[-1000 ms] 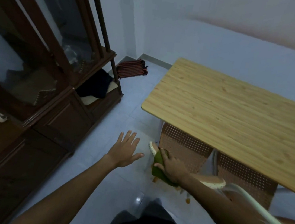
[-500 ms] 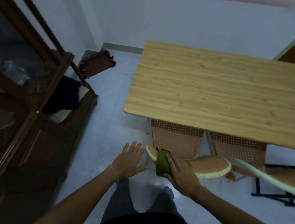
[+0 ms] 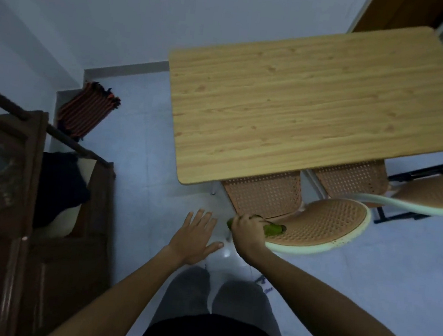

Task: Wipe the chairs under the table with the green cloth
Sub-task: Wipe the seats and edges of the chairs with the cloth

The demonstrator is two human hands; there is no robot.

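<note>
A wooden table (image 3: 318,107) stands ahead with two brown woven chairs tucked under its near edge. The nearer chair (image 3: 318,226) has a pale rim and its top sticks out toward me. My right hand (image 3: 248,234) is closed around the green cloth (image 3: 272,229) and presses it against the left end of that chair's top. A second chair (image 3: 351,177) sits under the table to the right. My left hand (image 3: 196,236) hovers over the floor with its fingers spread, holding nothing.
A dark wooden cabinet (image 3: 18,200) with glass doors fills the left side. A striped folded cloth (image 3: 87,109) lies on the floor in the far corner. Another woven chair (image 3: 438,190) with a black frame stands at the right. My legs (image 3: 213,299) are below.
My view has swung so the table now sits more to the right. My right hand slid the green cloth over the chair's left end, from the rim onto the weave. My left hand stayed open.
</note>
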